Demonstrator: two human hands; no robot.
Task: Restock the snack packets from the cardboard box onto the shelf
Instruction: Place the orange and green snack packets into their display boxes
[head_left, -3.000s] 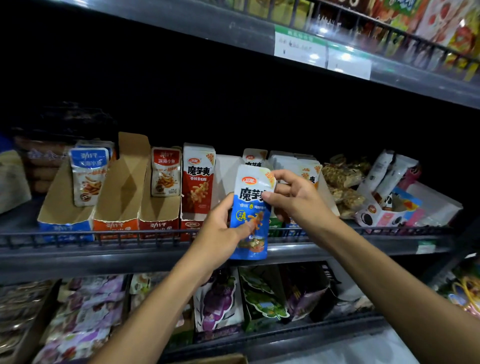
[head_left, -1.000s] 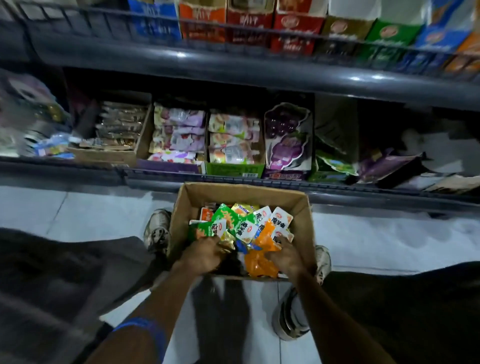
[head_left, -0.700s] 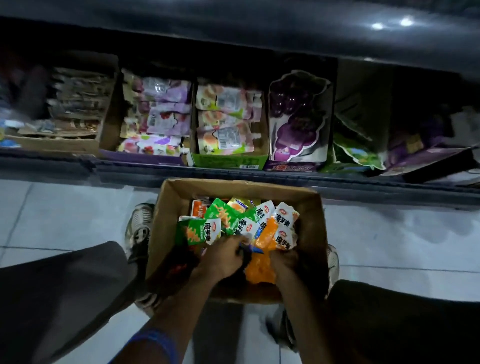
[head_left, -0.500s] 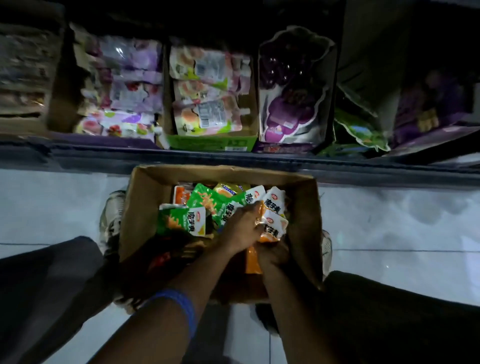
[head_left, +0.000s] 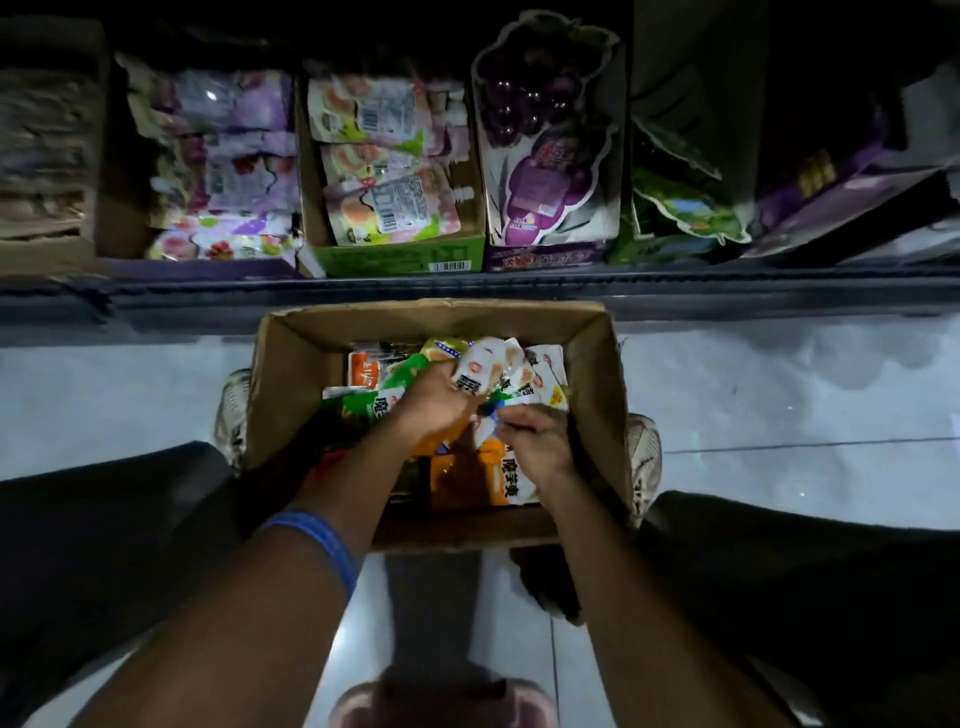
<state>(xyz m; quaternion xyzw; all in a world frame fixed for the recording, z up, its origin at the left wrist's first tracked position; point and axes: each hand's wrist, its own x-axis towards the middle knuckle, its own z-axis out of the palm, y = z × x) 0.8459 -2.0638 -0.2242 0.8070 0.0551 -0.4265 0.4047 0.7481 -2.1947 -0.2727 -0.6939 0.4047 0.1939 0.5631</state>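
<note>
An open cardboard box (head_left: 597, 374) stands on the floor between my feet, filled with several green, orange and white snack packets (head_left: 363, 374). Both hands are inside it. My left hand (head_left: 436, 402) is closed around a bunch of white-topped packets (head_left: 480, 371) lifted a little above the pile. My right hand (head_left: 537, 441) pinches a packet with a blue edge (head_left: 491, 410) right beside the left hand. An orange packet (head_left: 501, 475) lies under my right wrist. The lowest shelf (head_left: 467, 291) runs just behind the box.
The shelf holds display cartons: purple and pink pouches (head_left: 228, 166), a green carton of peach pouches (head_left: 389, 166), a grape-shaped carton (head_left: 545, 140), a green pack (head_left: 680, 208). My shoes (head_left: 234, 410) flank the box. Pale tiled floor lies either side.
Three seconds ago both hands held a blue packet at the upper shelf. Since then the view dropped to the box, and my hands dug in and gathered packets.
</note>
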